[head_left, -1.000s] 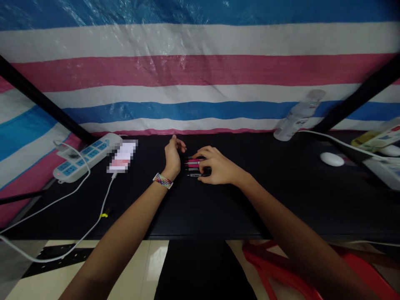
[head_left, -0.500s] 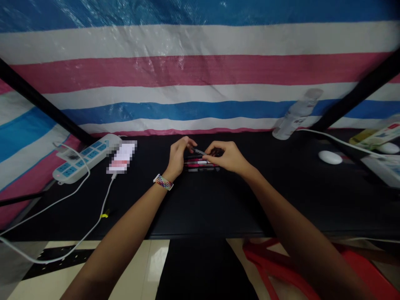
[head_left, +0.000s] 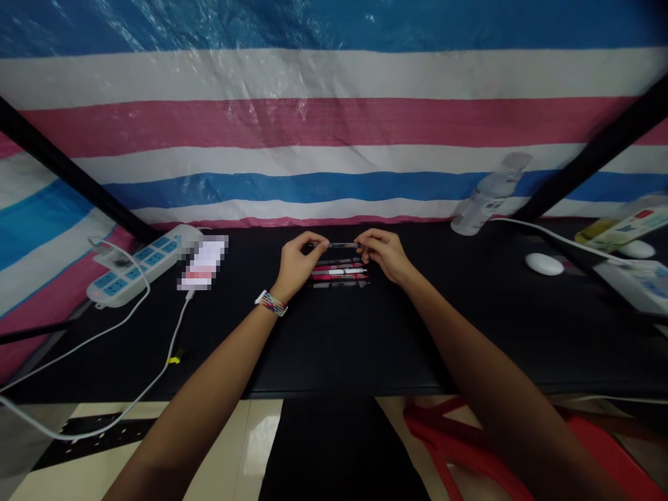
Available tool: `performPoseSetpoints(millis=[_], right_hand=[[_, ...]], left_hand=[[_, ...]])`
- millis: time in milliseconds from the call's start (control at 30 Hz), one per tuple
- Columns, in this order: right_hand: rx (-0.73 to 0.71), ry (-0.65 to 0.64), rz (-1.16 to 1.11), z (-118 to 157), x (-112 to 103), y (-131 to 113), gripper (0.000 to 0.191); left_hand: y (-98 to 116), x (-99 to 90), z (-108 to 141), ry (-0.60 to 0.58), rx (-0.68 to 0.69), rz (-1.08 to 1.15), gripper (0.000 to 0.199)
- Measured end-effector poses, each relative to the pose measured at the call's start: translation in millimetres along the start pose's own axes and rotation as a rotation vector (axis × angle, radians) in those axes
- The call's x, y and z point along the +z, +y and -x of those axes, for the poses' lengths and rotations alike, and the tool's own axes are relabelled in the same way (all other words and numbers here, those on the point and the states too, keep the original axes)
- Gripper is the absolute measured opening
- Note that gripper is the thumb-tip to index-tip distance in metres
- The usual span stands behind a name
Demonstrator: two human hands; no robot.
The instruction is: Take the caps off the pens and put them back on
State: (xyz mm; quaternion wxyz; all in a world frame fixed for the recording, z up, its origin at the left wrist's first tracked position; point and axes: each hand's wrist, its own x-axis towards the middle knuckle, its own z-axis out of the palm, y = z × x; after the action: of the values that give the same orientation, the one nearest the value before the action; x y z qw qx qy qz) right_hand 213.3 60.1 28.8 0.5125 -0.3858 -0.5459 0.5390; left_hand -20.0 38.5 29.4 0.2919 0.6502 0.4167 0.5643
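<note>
A dark pen (head_left: 343, 245) lies crosswise between my two hands, at the far side of a row of pens. My left hand (head_left: 300, 263) pinches its left end, and my right hand (head_left: 385, 252) pinches its right end. Just nearer to me, several pens lie side by side on the black table (head_left: 334, 341): among them a white pen (head_left: 342, 271), a red pen (head_left: 339, 277) and, nearest, a clear dark pen (head_left: 339, 284). A patterned band circles my left wrist.
On the left are a white power strip (head_left: 140, 268), a phone (head_left: 204, 262) on a charging cable, and a yellow tag. A bottle (head_left: 490, 195), a white mouse-like object (head_left: 544, 264) and a yellowish bottle (head_left: 621, 226) are on the right. A striped sheet hangs behind.
The dark pen has gone from slanted to level, held at both ends over the far side of the row. My right hand has shifted slightly up, and more of the pens shows.
</note>
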Motion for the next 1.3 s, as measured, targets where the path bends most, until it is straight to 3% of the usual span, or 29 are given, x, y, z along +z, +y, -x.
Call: performPoseSetpoints(millis=[267,467,800,900,1000,1300], right_hand=[[-0.001,0.017,-0.08,-3,1,4,0.037],[0.02,0.023,-0.089,-5,3,9,0.041],[-0.028,0.061,-0.089,-5,12,12,0.039],[-0.024,0.067,-0.099,-6,12,12,0.039],[-0.011,0.083,-0.147,-7,11,12,0.041],[0.021,0.069,-0.192,-10,6,14,0.046]], left_hand=[[-3,-0.9,-2,0.073,-0.045,0.003,0.012],[-8,-2.4,-2,0.048,-0.059,-0.034,0.035],[-18,-2.4,-5,0.05,-0.15,0.112,0.053],[-16,-2.9,-5,0.052,-0.138,0.041,0.044],[-12,-4.2,-5,0.04,-0.056,-0.057,0.016],[-9,-8.1,-4,-0.024,-0.017,-0.119,0.012]])
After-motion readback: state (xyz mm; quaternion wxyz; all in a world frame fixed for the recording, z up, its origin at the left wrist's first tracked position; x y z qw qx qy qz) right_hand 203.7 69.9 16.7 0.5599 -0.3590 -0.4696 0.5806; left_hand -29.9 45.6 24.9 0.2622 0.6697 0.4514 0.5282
